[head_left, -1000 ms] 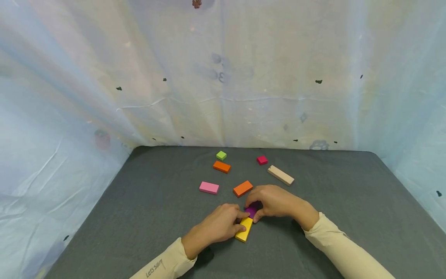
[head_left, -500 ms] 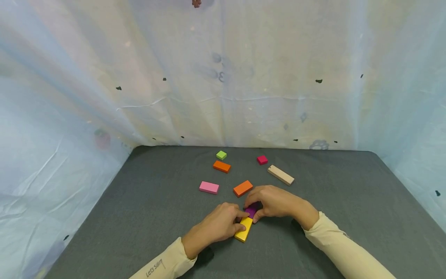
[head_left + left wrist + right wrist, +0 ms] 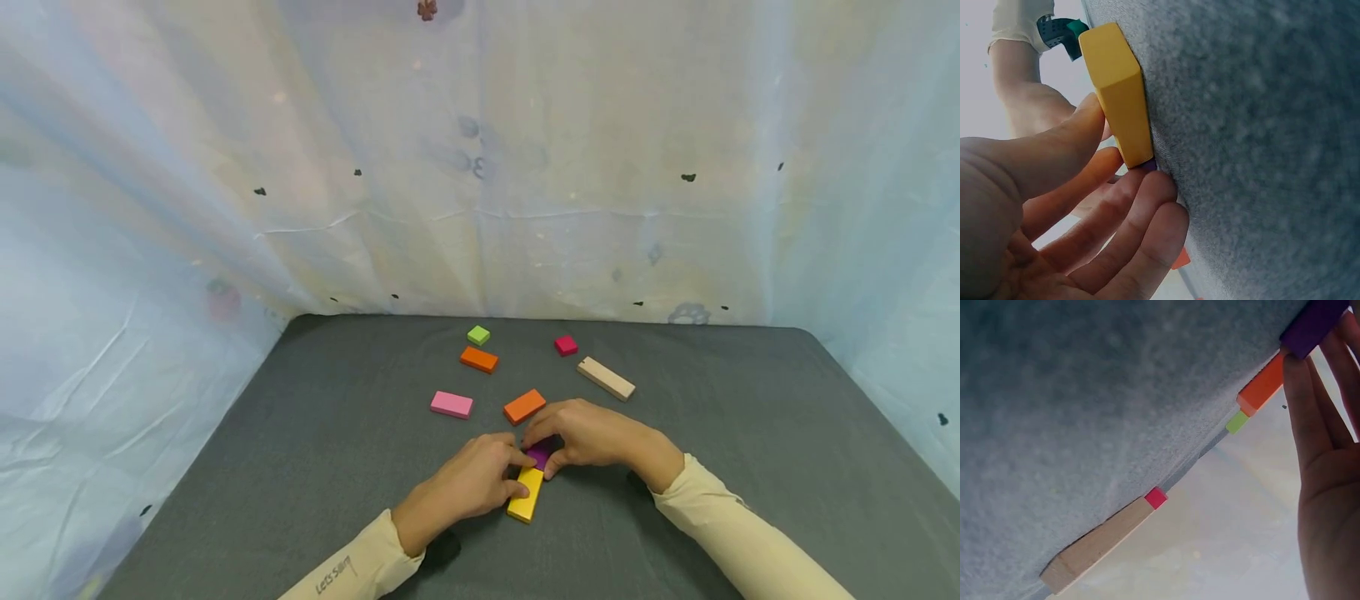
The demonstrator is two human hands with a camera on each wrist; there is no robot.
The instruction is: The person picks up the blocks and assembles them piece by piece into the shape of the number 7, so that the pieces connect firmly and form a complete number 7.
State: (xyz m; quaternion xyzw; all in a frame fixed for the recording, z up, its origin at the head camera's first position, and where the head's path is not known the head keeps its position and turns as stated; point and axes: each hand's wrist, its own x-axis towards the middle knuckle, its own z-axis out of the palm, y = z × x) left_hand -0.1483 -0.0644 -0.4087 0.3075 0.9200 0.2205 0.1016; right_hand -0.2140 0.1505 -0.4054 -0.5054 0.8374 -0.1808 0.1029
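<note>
On the dark grey tabletop a yellow rectangular block (image 3: 527, 502) and a purple block (image 3: 538, 457) lie end to end in a line. My left hand (image 3: 472, 477) holds the yellow block, thumb on its upper face, with the index fingertip reaching to where the two blocks meet. The left wrist view shows the yellow block (image 3: 1119, 94) close up, its far end against the purple one. My right hand (image 3: 588, 432) grips the purple block between thumb and fingers; the fingers partly hide it. In the right wrist view, the purple block (image 3: 1316, 328) appears at the fingertips.
Just beyond the hands lies an orange block (image 3: 524, 406), with a pink block (image 3: 452, 405) to its left. Farther back are another orange block (image 3: 479, 359), a small green block (image 3: 478, 335), a small red block (image 3: 566, 345) and a plain wooden block (image 3: 606, 378). A pale curtain (image 3: 480, 167) hangs behind.
Hardly anything differs. Both hands keep their hold on the yellow and purple blocks, with only a very slight shift of the right hand to the left.
</note>
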